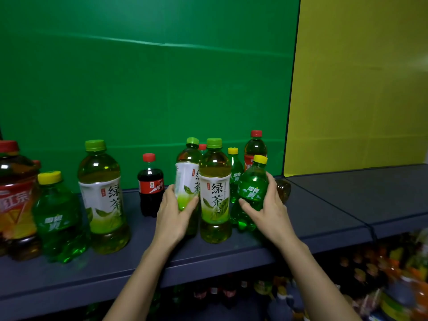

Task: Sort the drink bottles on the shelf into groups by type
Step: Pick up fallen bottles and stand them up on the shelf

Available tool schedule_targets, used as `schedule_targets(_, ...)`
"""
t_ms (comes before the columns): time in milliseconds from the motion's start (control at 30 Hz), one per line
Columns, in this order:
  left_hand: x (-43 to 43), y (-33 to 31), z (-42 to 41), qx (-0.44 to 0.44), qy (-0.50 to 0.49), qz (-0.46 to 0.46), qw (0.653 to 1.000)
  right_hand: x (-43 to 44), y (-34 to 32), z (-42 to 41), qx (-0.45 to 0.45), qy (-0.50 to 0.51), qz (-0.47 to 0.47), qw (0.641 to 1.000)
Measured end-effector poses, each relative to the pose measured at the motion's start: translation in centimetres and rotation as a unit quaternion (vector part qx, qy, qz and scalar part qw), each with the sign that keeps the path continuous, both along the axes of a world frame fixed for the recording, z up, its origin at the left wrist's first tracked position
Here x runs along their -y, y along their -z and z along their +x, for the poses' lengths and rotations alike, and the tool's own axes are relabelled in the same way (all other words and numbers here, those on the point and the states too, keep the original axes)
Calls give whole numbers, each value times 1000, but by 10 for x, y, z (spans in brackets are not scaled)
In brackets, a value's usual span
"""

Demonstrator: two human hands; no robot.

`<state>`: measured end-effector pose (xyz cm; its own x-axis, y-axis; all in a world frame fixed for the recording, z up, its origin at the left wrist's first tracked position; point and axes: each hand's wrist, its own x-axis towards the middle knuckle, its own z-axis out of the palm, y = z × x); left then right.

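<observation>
My left hand (174,214) grips a green tea bottle (187,174) with a green cap, tilted slightly. My right hand (268,205) grips a small green Sprite bottle (251,188) with a yellow cap, tilted left. Between them stands another green tea bottle (215,193) upright on the dark blue shelf (231,253). Behind are a second Sprite bottle (234,167) and a red-capped iced tea bottle (256,147). To the left stand a small cola bottle (150,184), a third green tea bottle (102,195), another Sprite bottle (58,216) and a large iced tea bottle (16,198).
A green panel (148,77) backs the shelf, with a yellow panel (361,84) to the right. The shelf's right section (359,193) holds no bottles. A lower shelf (370,274) below is packed with several mixed drinks. A brown bottle (283,188) lies behind my right hand.
</observation>
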<state>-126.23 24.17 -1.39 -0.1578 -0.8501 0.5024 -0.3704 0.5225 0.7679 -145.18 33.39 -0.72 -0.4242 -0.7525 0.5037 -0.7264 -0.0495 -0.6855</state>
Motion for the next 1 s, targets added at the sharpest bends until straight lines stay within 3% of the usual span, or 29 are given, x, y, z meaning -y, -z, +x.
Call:
schedule_targets(300, 0, 13, 3, -72, 95, 32, 992, 6, 13, 5, -45, -27, -25, 998)
schedule_targets(533, -1, 17, 3, -60, 77, 7, 995, 11, 24, 4, -32, -37, 2, 999)
schedule_targets(633, -12, 15, 7, -53, 3, -56, 997, 3, 23, -8, -51, -59, 22, 997)
schedule_targets(733, -33, 11, 7, -78, -77, -165, 980, -6, 17, -33, -46, -44, -15, 998)
schedule_targets(1000, -67, 7, -30, -68, -107, -258, 958, 21, -2, -134, -67, -2, -34, 997)
